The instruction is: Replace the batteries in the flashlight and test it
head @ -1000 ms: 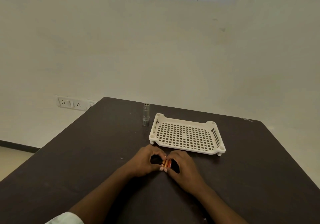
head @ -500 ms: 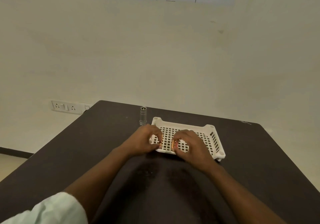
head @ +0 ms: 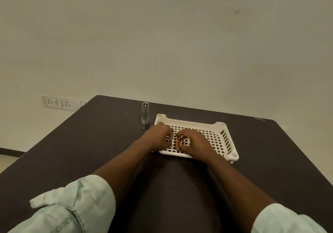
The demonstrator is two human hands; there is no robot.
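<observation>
Both hands (head: 158, 138) (head: 194, 145) curled over tray (head: 232, 143), pinching copper-coloured batteries (head: 178, 141) above its near-left grid; flashlight (head: 145, 114) upright beside tray's far-left corner, apart; risk judged: cells slipping, lodging in slots, or rolling off dark table (head: 90, 142); plain wall (head: 162, 43), socket strip (head: 57, 103) behind.
</observation>
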